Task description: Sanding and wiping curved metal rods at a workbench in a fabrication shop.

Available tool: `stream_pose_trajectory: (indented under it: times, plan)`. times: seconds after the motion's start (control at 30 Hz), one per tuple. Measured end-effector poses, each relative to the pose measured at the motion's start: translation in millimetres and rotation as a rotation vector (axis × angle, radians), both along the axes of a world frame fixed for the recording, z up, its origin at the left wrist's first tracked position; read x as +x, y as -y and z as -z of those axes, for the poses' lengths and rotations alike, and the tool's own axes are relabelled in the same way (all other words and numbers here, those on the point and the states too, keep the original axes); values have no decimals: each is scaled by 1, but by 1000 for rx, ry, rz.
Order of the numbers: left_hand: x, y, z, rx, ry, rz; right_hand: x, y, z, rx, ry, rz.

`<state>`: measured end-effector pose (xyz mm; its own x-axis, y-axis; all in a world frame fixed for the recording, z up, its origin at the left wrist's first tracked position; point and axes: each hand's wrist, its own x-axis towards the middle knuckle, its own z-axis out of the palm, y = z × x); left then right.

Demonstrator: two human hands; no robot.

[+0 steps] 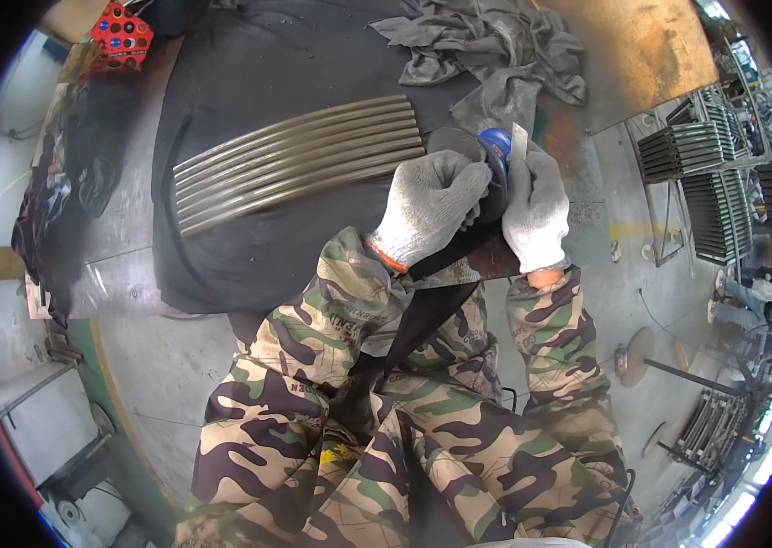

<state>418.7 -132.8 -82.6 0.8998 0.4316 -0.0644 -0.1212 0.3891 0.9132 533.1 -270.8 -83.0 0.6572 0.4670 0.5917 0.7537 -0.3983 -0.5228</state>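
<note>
My left hand [430,206], in a grey-white knit glove with an orange cuff edge, is closed with its fingers curled inward. It is up against a dark rounded piece [455,141], and what lies inside the fingers is hidden. Gloved the same way, my right hand [537,208] is closed around a flat pale strip [519,142] that sticks up past the thumb. Between the hands a blue round object [496,140] shows in part; its kind is unclear. Left of my hands, several metal tubes [299,163] lie side by side in a row on a dark cloth [231,96].
A crumpled grey cloth [505,55] lies at the far side, beside a brown board [651,55]. Dark fabric [57,196] hangs over the table's left end, near a red patterned box [121,38]. Racks of dark tubes [710,196] stand on the right.
</note>
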Motion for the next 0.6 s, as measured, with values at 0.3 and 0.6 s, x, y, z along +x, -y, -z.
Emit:
stream_pose_trajectory:
  times: [0.3,0.6]
  plan:
    - [-67,6,-26,271,-90,3,-54,14,-61,489,-432,-308]
    - [-112,-14,-6,454,-271,-152,-114,-49,-30,235,-641,-535]
